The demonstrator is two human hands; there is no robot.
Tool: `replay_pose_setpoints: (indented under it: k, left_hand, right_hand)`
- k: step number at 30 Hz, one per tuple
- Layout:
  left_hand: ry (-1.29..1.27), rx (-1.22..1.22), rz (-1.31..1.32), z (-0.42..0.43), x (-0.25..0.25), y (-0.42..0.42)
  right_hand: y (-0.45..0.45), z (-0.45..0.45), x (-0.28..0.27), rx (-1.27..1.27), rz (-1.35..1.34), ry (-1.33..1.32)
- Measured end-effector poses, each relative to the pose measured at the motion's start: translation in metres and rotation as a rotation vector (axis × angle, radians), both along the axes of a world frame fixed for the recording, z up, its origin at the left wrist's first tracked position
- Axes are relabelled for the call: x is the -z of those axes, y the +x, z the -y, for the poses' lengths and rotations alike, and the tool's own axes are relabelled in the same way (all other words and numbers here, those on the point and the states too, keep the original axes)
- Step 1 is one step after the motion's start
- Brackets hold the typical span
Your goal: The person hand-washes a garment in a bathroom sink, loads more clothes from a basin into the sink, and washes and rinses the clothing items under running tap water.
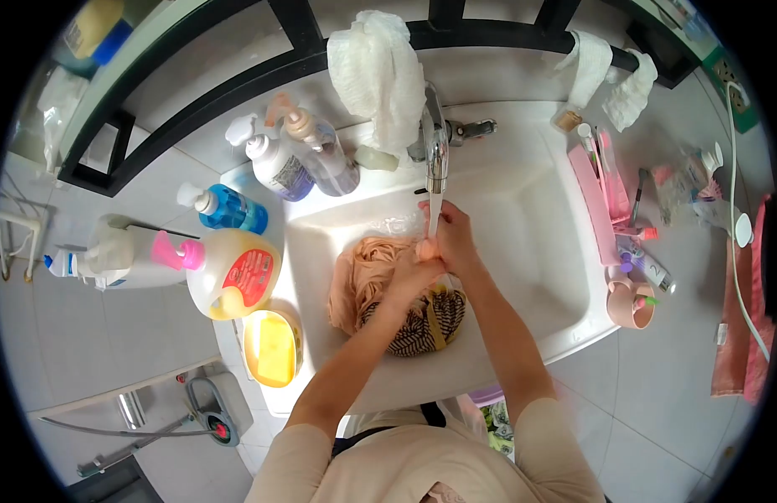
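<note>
Water runs from the chrome faucet (436,159) onto my two hands, which are held close together over the white sink. My left hand (415,277) is closed, its fingers meeting my right hand near a small peach-coloured bit that I cannot identify. My right hand (452,239) is curled beside the stream, with its fingers bent inward; what lies inside is hidden. Below and left of them a wet peach cloth (359,281) is bunched in the basin. A black-and-cream striped cloth with yellow edging (414,327) lies beneath my wrists.
On the left ledge stand a yellow pump bottle (229,275), a blue pump bottle (231,210), other pump bottles (321,151) and a soap dish (271,348). At right are a pink holder (594,205) and a pink cup (630,303). White cloths (373,75) hang from a black rail.
</note>
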State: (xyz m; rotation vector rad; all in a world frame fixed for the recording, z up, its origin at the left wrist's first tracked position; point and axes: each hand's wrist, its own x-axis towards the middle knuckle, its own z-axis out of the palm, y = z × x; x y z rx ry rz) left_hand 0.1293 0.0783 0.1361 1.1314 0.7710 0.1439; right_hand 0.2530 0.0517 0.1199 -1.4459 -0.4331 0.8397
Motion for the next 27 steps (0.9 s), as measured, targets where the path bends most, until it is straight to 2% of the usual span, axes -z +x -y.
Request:
replay_pose_setpoints:
  k: [2,4,5,7,8,10,13,17,19,21,22,24,25,27]
  left_hand:
    - [-0.415,-0.033,0.091,-0.007,-0.019,-0.018]
    - [-0.704,-0.12,0.344,0.0,-0.008,-0.024]
    - [-0.844,-0.167,0.473,0.003,-0.008,-0.027]
    - [-1.037,-0.057,0.631,0.013,-0.007,-0.023]
    - [-1.136,0.001,0.709,0.016,-0.01,-0.021]
    - [-0.998,0.045,0.624,0.017,-0.014,-0.023]
    - [-0.827,0.057,0.465,0.022,-0.026,-0.024]
    - [-0.651,0.005,0.248,0.026,-0.027,-0.022]
    - [-0.485,-0.009,0.131,0.031,-0.015,-0.019]
    - [-0.11,-0.115,0.145,0.037,0.006,-0.013]
    - [0.18,-0.211,0.215,0.044,0.017,-0.007]
    - [0.505,-0.319,0.277,0.048,0.032,-0.005]
    - [0.538,-0.331,0.268,0.048,0.039,-0.006]
    - [0.267,-0.229,0.168,0.043,0.022,-0.014]
  right_hand:
    - [0.002,0.005,-0.016,0.068,-0.269,0.114]
    - [-0.001,0.009,-0.04,0.12,-0.542,0.242]
    - [-0.006,0.01,-0.037,0.086,-0.477,0.234]
    - [-0.014,0.009,-0.03,0.017,-0.346,0.22]
    - [-0.014,0.009,-0.036,-0.036,-0.374,0.233]
    - [-0.011,0.017,-0.048,-0.143,-0.433,0.244]
    - [-0.01,0.024,-0.074,-0.39,-0.316,0.153]
    - [-0.017,0.021,-0.079,-0.464,-0.03,-0.088]
    - [-0.026,0.021,-0.08,-0.463,0.067,-0.219]
    - [-0.035,0.021,-0.056,-0.429,0.349,-0.277]
    - [-0.04,0.023,-0.041,-0.409,0.489,-0.307]
    - [-0.048,0.024,-0.027,-0.324,0.499,-0.305]
    - [-0.05,0.023,-0.023,-0.282,0.504,-0.303]
    - [-0.041,0.028,-0.032,-0.293,0.249,-0.148]
